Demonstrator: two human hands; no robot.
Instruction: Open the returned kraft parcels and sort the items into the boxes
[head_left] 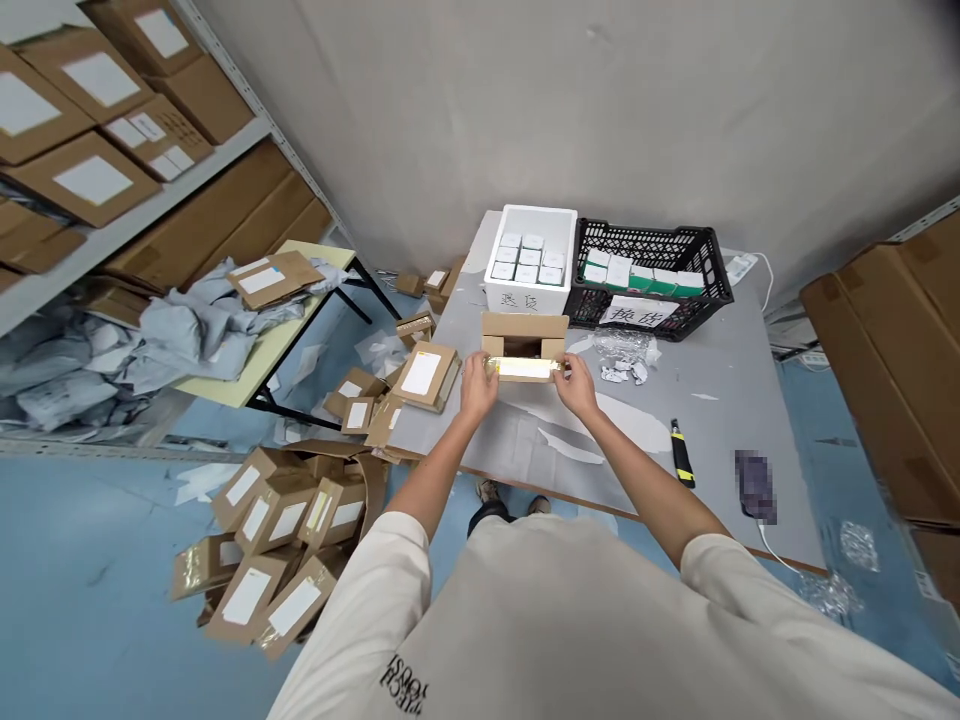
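Observation:
A small cardboard box [524,325] stands on the grey table in front of me, its far flap raised and its top open. Across its near side runs a white label with shiny clear tape [525,367]. My left hand [478,386] grips the near left corner, fingers closed on the edge. At the near right corner, my right hand [576,386] pinches the box in the same way. The inside is dark, and I cannot make out what lies in it. Beyond the box are a white bin [534,215] and a black plastic crate [709,262], both holding several small white boxes.
On the table [720,400] lie a black-and-yellow utility knife [681,455], a blurred phone-like object [755,487] with a cable, crumpled paper [628,372] and a taped parcel [428,377]. Parcels [247,596] pile up on the floor at left. Shelves of boxes [97,80] stand beyond.

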